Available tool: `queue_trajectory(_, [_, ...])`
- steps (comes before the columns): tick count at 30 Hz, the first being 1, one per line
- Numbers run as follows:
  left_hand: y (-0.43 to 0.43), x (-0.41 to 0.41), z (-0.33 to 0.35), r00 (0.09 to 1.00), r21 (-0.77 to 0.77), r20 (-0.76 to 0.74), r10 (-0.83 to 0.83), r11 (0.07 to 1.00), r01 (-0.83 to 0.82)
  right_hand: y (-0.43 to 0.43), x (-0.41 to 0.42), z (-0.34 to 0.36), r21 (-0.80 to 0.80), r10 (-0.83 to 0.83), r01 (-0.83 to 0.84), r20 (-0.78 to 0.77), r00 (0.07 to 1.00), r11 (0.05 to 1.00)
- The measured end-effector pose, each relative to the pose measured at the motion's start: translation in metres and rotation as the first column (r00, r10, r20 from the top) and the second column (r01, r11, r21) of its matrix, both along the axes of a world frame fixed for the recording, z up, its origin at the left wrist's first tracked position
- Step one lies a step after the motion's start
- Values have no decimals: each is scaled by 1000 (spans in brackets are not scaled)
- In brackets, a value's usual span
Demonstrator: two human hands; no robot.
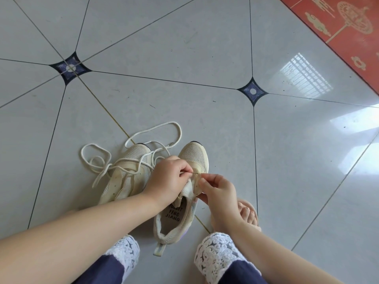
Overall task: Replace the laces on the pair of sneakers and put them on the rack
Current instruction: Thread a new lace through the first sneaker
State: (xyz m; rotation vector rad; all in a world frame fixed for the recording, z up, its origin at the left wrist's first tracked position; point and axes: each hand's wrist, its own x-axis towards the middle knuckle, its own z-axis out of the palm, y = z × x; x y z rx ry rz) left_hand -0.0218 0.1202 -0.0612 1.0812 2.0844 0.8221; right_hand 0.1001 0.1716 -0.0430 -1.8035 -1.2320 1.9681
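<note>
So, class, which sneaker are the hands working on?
The right sneaker, insole print showing: left hand and right hand pinch at its eyelets. The left sneaker lies beside it under loose laces.

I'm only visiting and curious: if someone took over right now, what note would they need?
Left hand pinches a lace tip at the eyelets of the near sneaker.
Right hand grips that sneaker's eyelet flap.
Other sneaker sits beside it on the floor, loose laces draped over it.
Done: no lacing visibly finished.
Left: lace both, then rack them; no rack in view.
</note>
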Motion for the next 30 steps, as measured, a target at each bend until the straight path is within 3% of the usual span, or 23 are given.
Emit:
queue_trajectory(10, [-2, -1, 0, 1000, -27, 12, 19, 999, -19, -11, -2, 6, 121, 51, -57, 54, 997, 991])
queue_trajectory(19, [-3, 0, -3, 978, -146, 157, 141, 982, -118, -17, 0, 3, 122, 76, -79, 31, 997, 989])
queue_trajectory(24, [0, 3, -3, 974, -228, 176, 145, 968, -103, -16, 3, -2, -53, -33, 29, -75, 997, 998])
queue_trajectory(30, [3, 11, 0, 979, -273, 162, 128, 959, -80, -11, 10, -1, -312, -216, 147, -200, 956, 939])
